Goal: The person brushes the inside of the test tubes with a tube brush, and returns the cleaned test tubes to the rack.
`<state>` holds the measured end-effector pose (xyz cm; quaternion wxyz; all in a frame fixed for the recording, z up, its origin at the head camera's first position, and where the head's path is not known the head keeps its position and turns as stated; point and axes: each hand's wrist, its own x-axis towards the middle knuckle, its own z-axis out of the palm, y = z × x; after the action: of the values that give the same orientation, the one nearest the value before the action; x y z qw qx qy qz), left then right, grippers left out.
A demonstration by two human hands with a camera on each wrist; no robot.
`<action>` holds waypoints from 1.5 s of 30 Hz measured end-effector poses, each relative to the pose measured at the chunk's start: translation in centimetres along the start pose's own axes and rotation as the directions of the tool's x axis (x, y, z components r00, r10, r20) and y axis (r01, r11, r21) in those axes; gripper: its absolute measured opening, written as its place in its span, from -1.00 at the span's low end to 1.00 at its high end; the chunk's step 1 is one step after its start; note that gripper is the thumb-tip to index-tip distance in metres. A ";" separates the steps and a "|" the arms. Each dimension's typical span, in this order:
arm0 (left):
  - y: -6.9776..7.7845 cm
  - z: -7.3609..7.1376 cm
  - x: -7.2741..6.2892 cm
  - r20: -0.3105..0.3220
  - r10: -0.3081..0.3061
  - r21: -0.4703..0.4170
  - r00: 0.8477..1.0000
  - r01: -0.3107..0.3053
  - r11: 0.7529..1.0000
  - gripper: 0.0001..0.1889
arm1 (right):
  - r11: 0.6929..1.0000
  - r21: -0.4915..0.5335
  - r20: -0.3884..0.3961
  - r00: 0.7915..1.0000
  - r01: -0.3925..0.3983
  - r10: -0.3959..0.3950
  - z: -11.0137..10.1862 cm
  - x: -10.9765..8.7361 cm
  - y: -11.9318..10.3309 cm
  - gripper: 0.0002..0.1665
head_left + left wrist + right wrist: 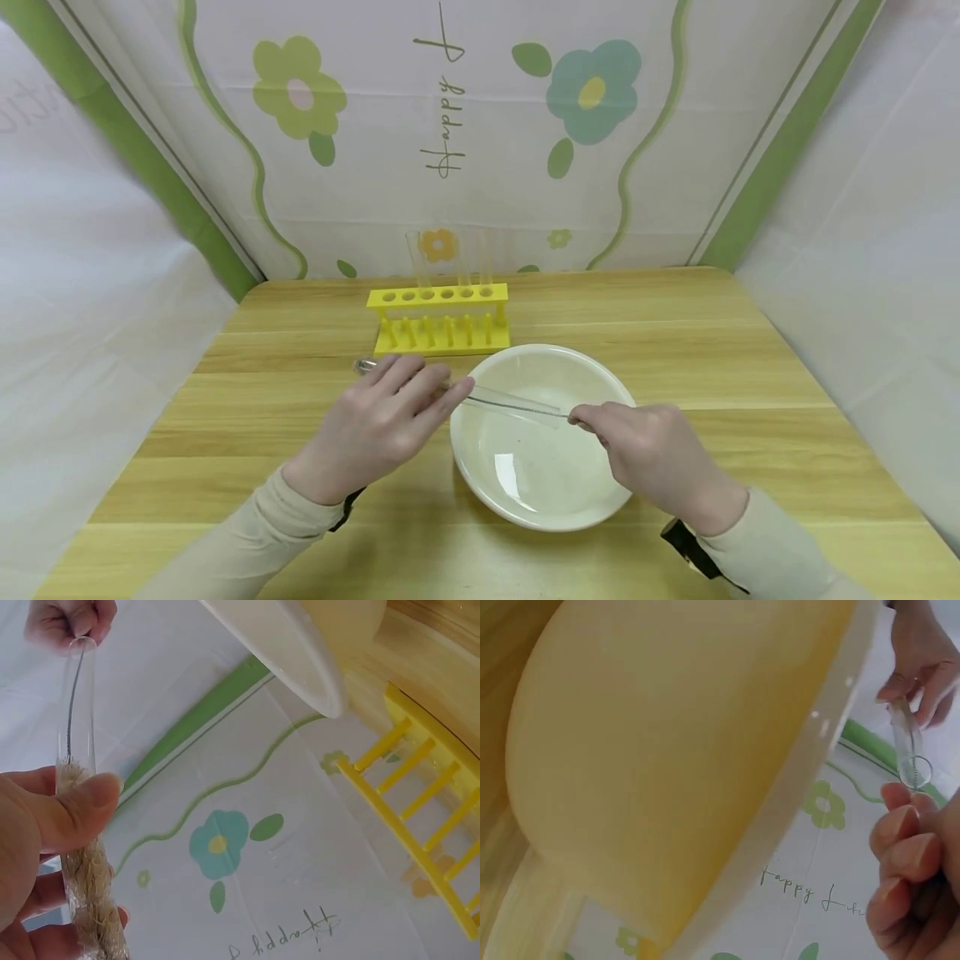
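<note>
My left hand holds a clear glass test tube at a slant, fingers and thumb curled round it. A test tube brush sits inside this tube, its pale bristles pressed against the glass within the left hand's grip. Its thin twisted wire runs out of the tube's mouth. Over the right part of the white bowl, my right hand pinches the wire's outer end close to the mouth. The tube's open half lies above the bowl; its other end shows beyond the left knuckles.
Behind the bowl stands a yellow test tube rack. Three upright clear tubes show in its holes, one at the middle and two at the right. The wooden table meets white flower-printed cloth walls at the back and sides.
</note>
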<state>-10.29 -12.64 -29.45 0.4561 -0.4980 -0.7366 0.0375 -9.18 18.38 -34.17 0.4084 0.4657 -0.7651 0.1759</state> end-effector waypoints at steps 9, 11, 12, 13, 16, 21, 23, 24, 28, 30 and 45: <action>-0.5 0.5 -0.4 0.034 -0.045 -0.030 0.998 0.046 0.998 -0.66 | 0.950 0.276 0.100 0.987 -0.148 0.125 -0.2 -0.6 0.9 -0.59; -0.7 0.5 -0.5 0.049 -0.049 -0.030 0.998 0.050 0.998 -0.68 | 0.932 0.310 0.124 0.980 -0.188 0.156 -0.4 -0.9 1.2 -0.72; -0.9 0.5 -0.5 0.052 -0.054 -0.035 0.997 0.056 0.998 -0.69 | 0.924 0.321 0.135 0.975 -0.209 0.174 -0.5 -1.0 1.3 -0.80; -1.0 0.6 -0.5 0.053 -0.060 -0.038 0.997 0.062 0.997 -0.71 | 0.915 0.331 0.147 0.970 -0.232 0.193 -0.7 -1.1 1.4 -0.84; -1.5 0.7 -0.7 0.045 -0.072 -0.051 0.996 0.074 0.996 -0.71 | 0.895 0.343 0.176 0.956 -0.284 0.236 -1.1 -1.6 1.9 -0.74; -1.9 0.9 -0.9 0.021 -0.064 -0.076 0.998 0.065 0.995 -0.68 | 0.881 0.349 0.207 0.943 -0.319 0.259 -1.5 -2.1 2.4 -0.66; -2.0 1.0 -1.0 0.029 -0.067 -0.071 0.997 0.069 0.995 -0.68 | 0.883 0.344 0.206 0.943 -0.319 0.261 -1.7 -2.3 2.5 -0.67; -2.0 0.9 -1.1 0.034 -0.069 -0.064 0.997 0.071 0.995 -0.68 | 0.884 0.341 0.205 0.943 -0.319 0.262 -1.8 -2.3 2.5 -0.68; -2.3 0.9 -1.3 0.044 -0.079 -0.057 0.996 0.081 0.995 -0.67 | 0.887 0.326 0.210 0.940 -0.328 0.270 -2.2 -2.6 2.8 -0.67; -2.4 0.9 -1.5 0.043 -0.081 -0.062 0.996 0.084 0.995 -0.67 | 0.886 0.318 0.221 0.935 -0.337 0.276 -2.4 -2.8 2.9 -0.64; -3.0 0.7 -2.0 0.095 -0.102 -0.086 0.990 0.111 0.990 -0.71 | 0.888 0.274 0.246 0.919 -0.370 0.307 -3.2 -3.8 3.5 -0.59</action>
<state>-12.74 -15.40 -29.64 0.4004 -0.4759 -0.7830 0.0022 -9.82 24.43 -34.84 0.2145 0.3986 -0.8331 0.3178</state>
